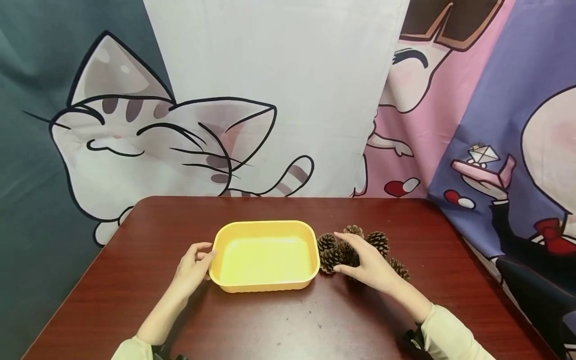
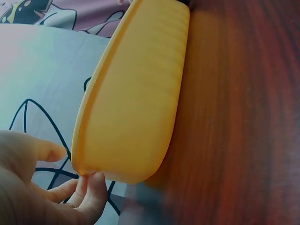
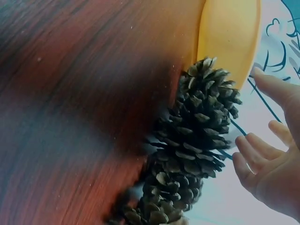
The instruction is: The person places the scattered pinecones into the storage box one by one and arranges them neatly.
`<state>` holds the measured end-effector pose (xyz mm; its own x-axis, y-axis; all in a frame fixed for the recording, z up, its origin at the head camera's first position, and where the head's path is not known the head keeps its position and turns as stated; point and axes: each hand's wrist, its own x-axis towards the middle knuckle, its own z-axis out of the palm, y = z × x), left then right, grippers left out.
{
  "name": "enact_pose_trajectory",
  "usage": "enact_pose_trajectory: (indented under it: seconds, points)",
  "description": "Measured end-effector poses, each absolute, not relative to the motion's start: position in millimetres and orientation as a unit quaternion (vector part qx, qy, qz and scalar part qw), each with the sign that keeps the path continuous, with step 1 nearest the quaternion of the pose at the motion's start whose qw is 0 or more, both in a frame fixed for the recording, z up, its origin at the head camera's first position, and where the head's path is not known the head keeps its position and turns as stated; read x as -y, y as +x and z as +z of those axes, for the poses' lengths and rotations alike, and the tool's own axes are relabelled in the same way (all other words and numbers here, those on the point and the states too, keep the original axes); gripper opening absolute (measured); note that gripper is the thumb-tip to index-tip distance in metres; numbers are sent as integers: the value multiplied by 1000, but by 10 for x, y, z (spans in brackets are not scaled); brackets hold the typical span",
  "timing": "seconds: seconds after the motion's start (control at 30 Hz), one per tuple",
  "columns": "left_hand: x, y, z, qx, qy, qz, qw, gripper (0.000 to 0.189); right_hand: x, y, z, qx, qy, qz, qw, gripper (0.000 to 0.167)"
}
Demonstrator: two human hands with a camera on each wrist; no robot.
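Observation:
A yellow rectangular plastic tub stands upright near the middle of the table, its inside bare. My left hand is at its left side. In the left wrist view, fingertips touch the tub just under its rim, while another digit stays a little apart from it. To the tub's right lies a cluster of several brown pine cones, close against one another. Over them hovers my right hand, thumb and fingers spread, holding nothing and partly hiding the cones. The right wrist view shows it beside a pine cone.
Everything rests on a dark red-brown wooden table with rounded far corners. Behind it hangs a cloth backdrop with a cartoon cat and figures. Small dark marks dot the table's near part.

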<state>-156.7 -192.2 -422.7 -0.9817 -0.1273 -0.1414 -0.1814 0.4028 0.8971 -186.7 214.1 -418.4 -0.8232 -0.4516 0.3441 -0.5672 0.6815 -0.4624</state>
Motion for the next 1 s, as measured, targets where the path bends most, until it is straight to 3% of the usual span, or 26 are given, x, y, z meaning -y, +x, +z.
enact_pose_trajectory:
  seconds: [0.4, 0.73, 1.0]
  points:
    - [2046, -1725, -4293, -774, -74, 621, 100, 35, -2052, -1878, -4318, 927, 263, 247, 98, 69]
    - [2108, -1887, -4264, -732, -38, 659, 170, 41, -2053, -1925, -4355, 929, 290, 190, 125, 52]
    - [2129, -1963, -4256, -739, -60, 648, 173, 49, -2016, -1957, -4401, 925, 310, 170, 137, 49]
